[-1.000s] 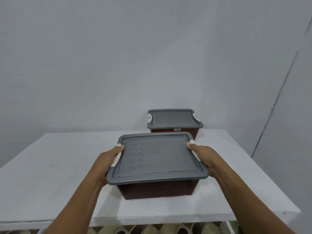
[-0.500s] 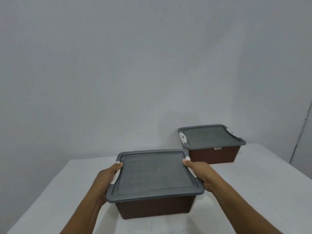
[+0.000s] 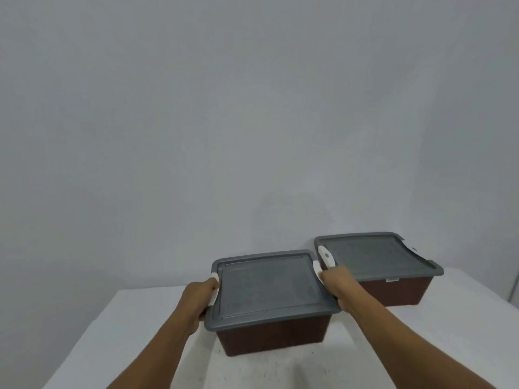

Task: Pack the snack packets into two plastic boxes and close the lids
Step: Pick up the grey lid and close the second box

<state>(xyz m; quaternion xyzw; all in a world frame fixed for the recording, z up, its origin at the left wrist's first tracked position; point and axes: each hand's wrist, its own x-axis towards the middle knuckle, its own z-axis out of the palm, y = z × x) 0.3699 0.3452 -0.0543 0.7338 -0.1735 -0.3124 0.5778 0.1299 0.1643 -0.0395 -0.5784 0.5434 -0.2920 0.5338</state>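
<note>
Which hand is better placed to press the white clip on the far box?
The right hand, probably. It grips the right side of the near box, just beside the white clip of the far box; the left hand grips the opposite side, farther away.

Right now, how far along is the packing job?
Done, by the look: both brown boxes are lidded, the near box and the far box, and no loose packets show on the table. In hand: the left hand and right hand grip the near box at its white side latches. Left: possibly latching; latch state and contents are hidden.
</note>
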